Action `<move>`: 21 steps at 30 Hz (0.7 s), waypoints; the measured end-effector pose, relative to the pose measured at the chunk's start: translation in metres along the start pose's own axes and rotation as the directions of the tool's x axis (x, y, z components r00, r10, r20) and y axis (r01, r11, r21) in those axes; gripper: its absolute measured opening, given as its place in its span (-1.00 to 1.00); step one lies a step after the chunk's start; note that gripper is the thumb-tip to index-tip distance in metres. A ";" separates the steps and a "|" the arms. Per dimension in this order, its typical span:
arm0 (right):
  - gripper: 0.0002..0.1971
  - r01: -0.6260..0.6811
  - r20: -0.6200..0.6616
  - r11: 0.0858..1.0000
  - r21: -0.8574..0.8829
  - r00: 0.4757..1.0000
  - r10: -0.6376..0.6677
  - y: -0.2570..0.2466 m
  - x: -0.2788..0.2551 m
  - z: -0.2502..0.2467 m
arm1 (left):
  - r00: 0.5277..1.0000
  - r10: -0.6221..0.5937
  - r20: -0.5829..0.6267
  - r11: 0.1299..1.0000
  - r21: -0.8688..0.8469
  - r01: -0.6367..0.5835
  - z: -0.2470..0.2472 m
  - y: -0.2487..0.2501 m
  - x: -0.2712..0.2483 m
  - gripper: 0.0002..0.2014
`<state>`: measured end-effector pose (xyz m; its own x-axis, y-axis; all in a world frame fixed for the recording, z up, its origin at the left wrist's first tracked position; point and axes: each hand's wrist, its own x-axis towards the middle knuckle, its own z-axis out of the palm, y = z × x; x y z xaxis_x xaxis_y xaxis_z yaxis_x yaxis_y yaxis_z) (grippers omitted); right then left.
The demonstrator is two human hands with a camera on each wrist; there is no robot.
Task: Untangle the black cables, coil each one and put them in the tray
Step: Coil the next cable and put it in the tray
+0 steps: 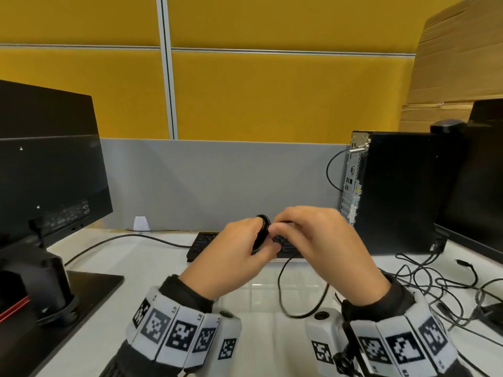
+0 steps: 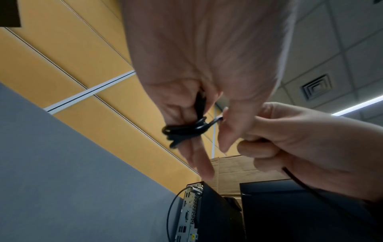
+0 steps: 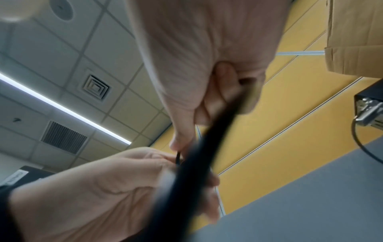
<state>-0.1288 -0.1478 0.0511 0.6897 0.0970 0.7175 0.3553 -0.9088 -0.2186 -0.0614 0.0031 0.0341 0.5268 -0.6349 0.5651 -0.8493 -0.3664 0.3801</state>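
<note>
My left hand (image 1: 239, 251) is raised over the desk with a small coil of black cable (image 1: 261, 231) wound around its fingers; the left wrist view shows the coil (image 2: 184, 130) looped over those fingers. My right hand (image 1: 313, 240) meets it from the right and pinches the same cable close to the coil. The free length of the cable (image 1: 302, 303) hangs from the right hand in a loop down to the desk. In the right wrist view this cable (image 3: 199, 163) is a blurred black band running through the curled fingers. No tray shows in any view.
A black keyboard (image 1: 201, 244) lies behind my hands. A monitor (image 1: 49, 172) and its stand fill the left. A black computer tower (image 1: 394, 191) stands at the right, with a tangle of black cables (image 1: 441, 289) on the white desk (image 1: 122, 268) in front of it.
</note>
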 end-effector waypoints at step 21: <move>-0.42 -0.297 -0.111 0.915 -0.273 0.955 0.276 0.033 0.002 -0.012 | 0.914 -0.360 -0.189 0.870 -0.423 0.255 -0.011 -0.031 0.006 -0.65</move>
<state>-0.1231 -0.1822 0.0529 0.6869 -0.2035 0.6977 -0.0516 -0.9712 -0.2324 -0.0315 0.0185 0.0337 0.7936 -0.3198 0.5177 -0.5895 -0.1932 0.7843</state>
